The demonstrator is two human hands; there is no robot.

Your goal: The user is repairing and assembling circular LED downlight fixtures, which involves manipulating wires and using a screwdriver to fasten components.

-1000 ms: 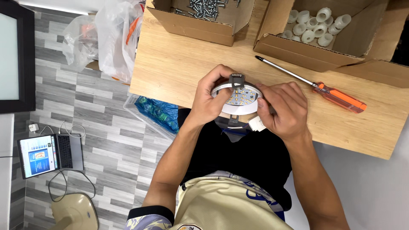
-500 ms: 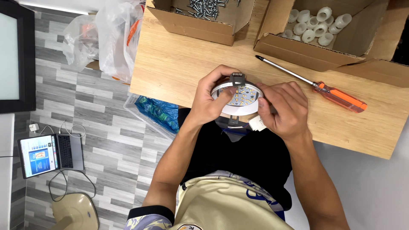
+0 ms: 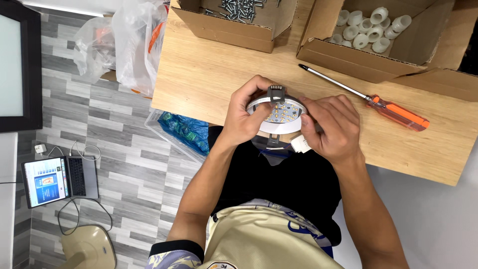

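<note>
On the floor at far left sits an open laptop (image 3: 55, 180), and clear plastic bags (image 3: 130, 42) slump against the wooden surface (image 3: 209, 79). Over its near edge the left hand (image 3: 244, 117) has its fingers clenched round the rim of a round white LED downlight (image 3: 278, 115), whose black spring clip (image 3: 276, 93) stands upright, while the right hand (image 3: 332, 128) pinches the opposite rim beside a white connector (image 3: 300, 143). Held off the edge, the lamp could fall to the floor if either grip slackens, and the sprung clip could snap onto a finger; the orange-handled screwdriver (image 3: 368, 98) lies well apart to the right.
</note>
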